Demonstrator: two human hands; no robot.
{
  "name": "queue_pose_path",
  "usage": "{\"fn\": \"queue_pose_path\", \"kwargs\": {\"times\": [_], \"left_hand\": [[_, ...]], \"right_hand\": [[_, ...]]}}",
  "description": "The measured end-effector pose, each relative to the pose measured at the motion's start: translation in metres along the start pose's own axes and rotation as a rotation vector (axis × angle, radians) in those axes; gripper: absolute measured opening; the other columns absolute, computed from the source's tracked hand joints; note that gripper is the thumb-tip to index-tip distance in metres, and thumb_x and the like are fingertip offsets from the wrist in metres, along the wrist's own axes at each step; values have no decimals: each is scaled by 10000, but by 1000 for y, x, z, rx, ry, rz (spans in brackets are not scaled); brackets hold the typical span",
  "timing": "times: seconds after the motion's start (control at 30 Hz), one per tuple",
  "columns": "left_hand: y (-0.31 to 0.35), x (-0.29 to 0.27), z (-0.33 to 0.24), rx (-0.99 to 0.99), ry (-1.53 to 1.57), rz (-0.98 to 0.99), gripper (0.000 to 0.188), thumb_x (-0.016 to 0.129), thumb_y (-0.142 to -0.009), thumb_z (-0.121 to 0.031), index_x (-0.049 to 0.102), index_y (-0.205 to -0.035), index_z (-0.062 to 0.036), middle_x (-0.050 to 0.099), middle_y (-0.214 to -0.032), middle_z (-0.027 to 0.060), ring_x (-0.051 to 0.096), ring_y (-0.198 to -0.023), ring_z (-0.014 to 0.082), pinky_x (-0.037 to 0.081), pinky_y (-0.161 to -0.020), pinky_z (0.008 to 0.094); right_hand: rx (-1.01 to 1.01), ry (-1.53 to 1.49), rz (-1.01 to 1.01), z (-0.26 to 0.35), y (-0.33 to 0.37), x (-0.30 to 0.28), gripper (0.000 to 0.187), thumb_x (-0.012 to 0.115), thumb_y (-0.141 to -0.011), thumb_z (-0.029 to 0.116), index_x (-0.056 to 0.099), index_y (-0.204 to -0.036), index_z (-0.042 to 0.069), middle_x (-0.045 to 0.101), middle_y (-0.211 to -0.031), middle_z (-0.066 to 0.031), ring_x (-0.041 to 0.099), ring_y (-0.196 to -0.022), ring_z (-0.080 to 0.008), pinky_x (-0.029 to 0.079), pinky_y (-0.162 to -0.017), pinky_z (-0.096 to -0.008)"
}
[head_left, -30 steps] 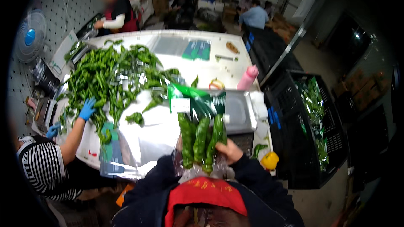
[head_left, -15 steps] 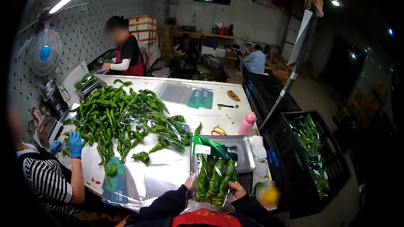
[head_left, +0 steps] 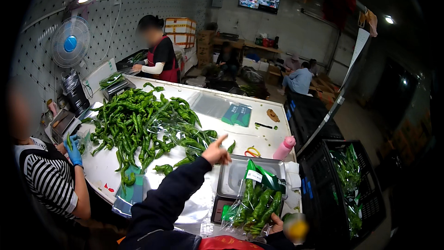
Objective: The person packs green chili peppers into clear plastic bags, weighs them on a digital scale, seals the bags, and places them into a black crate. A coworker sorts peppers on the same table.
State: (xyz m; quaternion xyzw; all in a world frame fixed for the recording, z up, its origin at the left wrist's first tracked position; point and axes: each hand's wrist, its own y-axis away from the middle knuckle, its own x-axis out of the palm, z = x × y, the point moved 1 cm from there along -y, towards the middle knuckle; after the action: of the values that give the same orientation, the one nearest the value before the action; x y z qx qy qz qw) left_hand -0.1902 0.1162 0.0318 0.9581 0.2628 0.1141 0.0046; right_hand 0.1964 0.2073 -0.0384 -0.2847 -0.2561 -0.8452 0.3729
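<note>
My right hand [head_left: 276,224] grips the lower right edge of a transparent bag of green peppers [head_left: 261,203]. This bag has a green printed top and lies tilted over the front of a scale with a metal tray [head_left: 226,176]. Reaching forward past the tray's far left corner, my left hand [head_left: 217,152] holds nothing, its index finger stretched out. Just beyond it, a transparent bag [head_left: 196,140] with peppers lies at the edge of a big heap of loose green peppers [head_left: 132,115]. One loose pepper [head_left: 231,146] is close to my fingertips.
A pink bottle [head_left: 284,148] and yellow-red scissors [head_left: 252,151] stand and lie behind the scale. Flat empty bags [head_left: 237,114] are at the table's far side. Black crates [head_left: 365,176] with bagged peppers are at right. A co-worker's blue-gloved hand [head_left: 73,150] is at left.
My left hand has let go of the pepper bag and reached forward. The bag, still in my right hand, has shifted right and tilted. The view has turned slightly left.
</note>
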Motion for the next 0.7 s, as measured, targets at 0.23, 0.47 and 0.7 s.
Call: {"fn": "queue_pose_path", "kwargs": {"times": [0.23,0.47,0.7], "left_hand": [[-67,-23,-165,124,-286,-137,933,474,-749,52,54,-1540,-210,657,-697,198,606,-487,203,451,-426,299],[-58,-24,-168,91,-362,-171,839,484,-810,7,92,-1529,-177,665,-718,195,626,-516,217,485,-461,301],[-5,40,32,-259,-252,321,736,492,-955,-515,183,-1504,-136,626,-1191,151,645,-1030,238,532,-818,361]], "right_hand": [[-692,24,-337,41,23,-21,342,591,-897,185,560,-1200,30,616,-1130,-138,609,-1015,-286,506,-876,-456],[-628,32,-337,33,20,-13,312,614,-870,161,583,-1153,33,626,-1081,-116,614,-970,-254,509,-857,-412],[-119,-31,-96,1,-4,20,283,637,-844,137,606,-1106,35,636,-1033,-94,620,-925,-222,512,-837,-368]]}}
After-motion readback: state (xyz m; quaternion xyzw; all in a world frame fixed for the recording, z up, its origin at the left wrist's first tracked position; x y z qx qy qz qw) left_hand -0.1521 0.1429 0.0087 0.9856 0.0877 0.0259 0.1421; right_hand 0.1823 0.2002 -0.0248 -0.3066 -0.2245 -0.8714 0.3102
